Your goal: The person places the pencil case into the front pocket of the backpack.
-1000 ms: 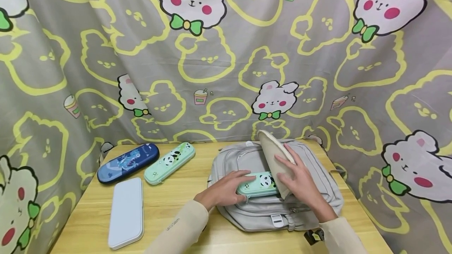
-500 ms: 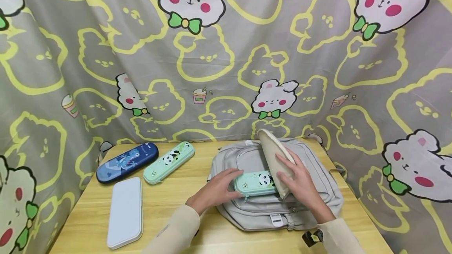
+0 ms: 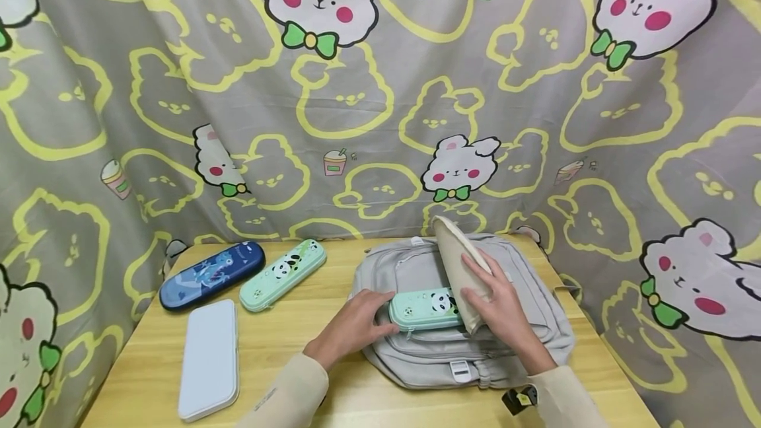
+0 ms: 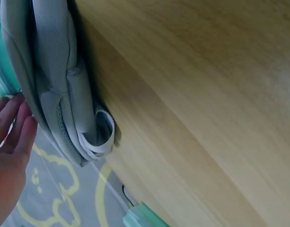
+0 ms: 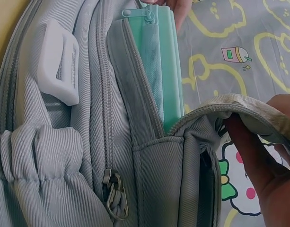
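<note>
The left hand [image 4: 10, 158] is right at a green case [image 4: 4, 64], which a grey bag [image 4: 55, 80] partly hides; table [image 4: 182, 94], curtain [image 4: 64, 187] and a cut-off mint item [image 4: 142, 217] also show.

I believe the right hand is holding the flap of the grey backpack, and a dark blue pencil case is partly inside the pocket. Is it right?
Only the colour is wrong: the head view shows that the pencil case partly inside the pocket is mint green with a panda. The right hand is indeed holding the flap of the grey backpack.
</note>
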Demonstrator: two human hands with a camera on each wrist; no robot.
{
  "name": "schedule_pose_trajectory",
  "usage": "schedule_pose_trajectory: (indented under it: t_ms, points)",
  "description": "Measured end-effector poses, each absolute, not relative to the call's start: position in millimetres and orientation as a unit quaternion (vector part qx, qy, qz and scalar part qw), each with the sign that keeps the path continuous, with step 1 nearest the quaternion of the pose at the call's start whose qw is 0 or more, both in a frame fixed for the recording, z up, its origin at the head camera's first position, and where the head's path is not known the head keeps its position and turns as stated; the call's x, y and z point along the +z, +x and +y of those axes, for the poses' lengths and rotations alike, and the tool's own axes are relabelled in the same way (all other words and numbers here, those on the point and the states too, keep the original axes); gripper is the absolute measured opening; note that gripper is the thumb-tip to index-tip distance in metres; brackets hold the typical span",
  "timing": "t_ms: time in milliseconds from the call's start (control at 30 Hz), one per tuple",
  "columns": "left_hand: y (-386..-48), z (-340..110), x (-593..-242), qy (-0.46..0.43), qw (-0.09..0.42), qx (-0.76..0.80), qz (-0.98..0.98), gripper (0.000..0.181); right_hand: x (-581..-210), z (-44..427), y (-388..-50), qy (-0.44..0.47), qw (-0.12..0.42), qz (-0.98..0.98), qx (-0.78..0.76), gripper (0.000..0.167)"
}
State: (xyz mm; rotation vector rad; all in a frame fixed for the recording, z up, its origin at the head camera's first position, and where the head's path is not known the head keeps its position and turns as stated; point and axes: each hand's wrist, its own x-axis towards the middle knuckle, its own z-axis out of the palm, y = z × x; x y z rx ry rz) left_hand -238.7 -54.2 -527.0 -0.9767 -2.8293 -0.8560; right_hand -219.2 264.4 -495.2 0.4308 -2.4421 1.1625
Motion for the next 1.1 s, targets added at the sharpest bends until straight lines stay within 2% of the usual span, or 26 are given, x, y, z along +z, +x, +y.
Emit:
schedule_pose_trajectory:
  t_ms: [533,1100]
  points:
    - [-243,-36,-529,-0.317,0.045,-0.277,-0.906,0.063,-495,262,-221,0.159,0.192,-0.862,0.442,0.071]
    - [-241,-3,-533,-0.299,0.013,-0.263,-0.917,0.064,-494,259,-221,0.162,0.196,-0.862,0.439,0.072]
